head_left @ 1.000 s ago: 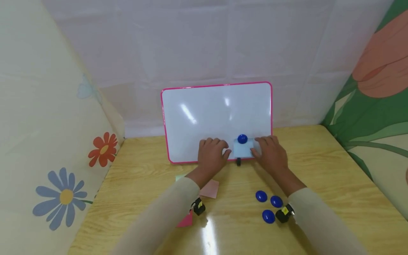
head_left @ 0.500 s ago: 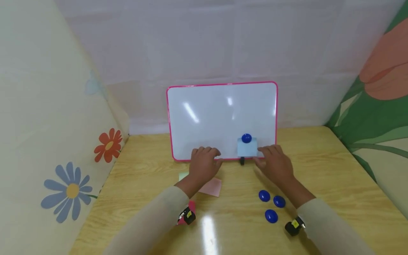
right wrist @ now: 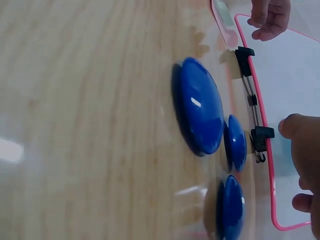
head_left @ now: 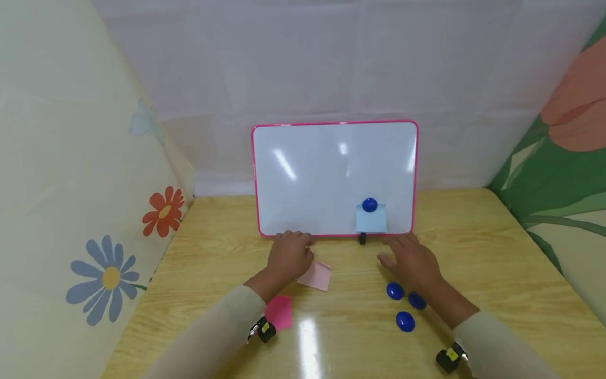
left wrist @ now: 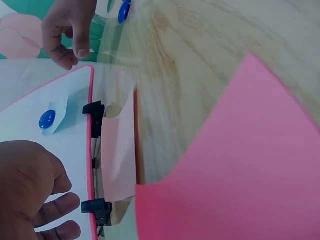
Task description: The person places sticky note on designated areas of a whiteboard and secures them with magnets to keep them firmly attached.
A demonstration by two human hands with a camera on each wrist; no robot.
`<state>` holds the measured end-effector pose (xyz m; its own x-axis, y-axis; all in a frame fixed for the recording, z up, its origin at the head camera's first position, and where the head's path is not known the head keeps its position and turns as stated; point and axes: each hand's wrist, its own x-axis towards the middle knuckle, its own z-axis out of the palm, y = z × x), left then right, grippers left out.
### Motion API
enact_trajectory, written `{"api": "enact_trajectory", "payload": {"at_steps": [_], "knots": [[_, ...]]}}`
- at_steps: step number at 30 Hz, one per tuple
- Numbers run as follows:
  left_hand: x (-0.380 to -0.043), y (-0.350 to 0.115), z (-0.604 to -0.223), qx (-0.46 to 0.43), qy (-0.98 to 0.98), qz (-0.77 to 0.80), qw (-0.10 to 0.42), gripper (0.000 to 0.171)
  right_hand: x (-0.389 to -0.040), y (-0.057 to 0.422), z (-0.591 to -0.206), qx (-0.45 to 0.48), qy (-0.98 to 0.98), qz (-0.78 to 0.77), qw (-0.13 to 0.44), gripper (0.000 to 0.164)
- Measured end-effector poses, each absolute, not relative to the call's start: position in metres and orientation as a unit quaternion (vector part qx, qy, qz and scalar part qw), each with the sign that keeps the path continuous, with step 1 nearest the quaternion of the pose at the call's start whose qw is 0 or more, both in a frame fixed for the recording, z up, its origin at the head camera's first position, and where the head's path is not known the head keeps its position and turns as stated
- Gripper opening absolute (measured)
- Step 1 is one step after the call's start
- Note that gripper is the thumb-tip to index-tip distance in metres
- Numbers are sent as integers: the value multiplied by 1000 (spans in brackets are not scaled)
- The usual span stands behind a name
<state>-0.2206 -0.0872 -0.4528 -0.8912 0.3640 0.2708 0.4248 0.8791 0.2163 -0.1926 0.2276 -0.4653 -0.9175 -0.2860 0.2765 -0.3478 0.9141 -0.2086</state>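
Note:
On a pink-framed whiteboard [head_left: 322,173], a round blue magnet [head_left: 370,205] lies over the top edge of a light blue sticky note [head_left: 371,221], near the lower right. My left hand [head_left: 290,258] hovers before the board's lower left, holding nothing, above a pale pink sticky note [head_left: 316,277]. My right hand [head_left: 414,261], fingers loosely bent and also holding nothing, is off the board's lower right corner, below the light blue note. Three loose blue magnets lie by its wrist; the closest [right wrist: 202,105] fills the middle of the right wrist view.
A bright pink sticky note [head_left: 280,311] lies by the left forearm. Part of a pale green note [left wrist: 122,227] shows in the left wrist view; the left arm hides it from the head view. Black clips [left wrist: 94,117] support the board's bottom edge. A cloth hangs behind.
Both hands have drawn back from the board toward the body, the left also leftward. The light blue note stays on the board under its magnet, and the bright pink note is more exposed.

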Motion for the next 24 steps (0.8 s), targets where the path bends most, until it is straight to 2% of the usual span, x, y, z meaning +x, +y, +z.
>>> {"api": "enact_trajectory", "payload": {"at_steps": [6,12,24], "knots": [[-218,-96,-463,-233,-955,-142,115,29,-182,229,-467,178,-968,129,124,40],[-215,-99,-466,-235,-960,-129,88,29,-171,230,-465,191,-969,114,104,36],[-212,-101,-468,-216,-966,-121,69,22,-158,246,-468,221,-969,75,83,40]]}}
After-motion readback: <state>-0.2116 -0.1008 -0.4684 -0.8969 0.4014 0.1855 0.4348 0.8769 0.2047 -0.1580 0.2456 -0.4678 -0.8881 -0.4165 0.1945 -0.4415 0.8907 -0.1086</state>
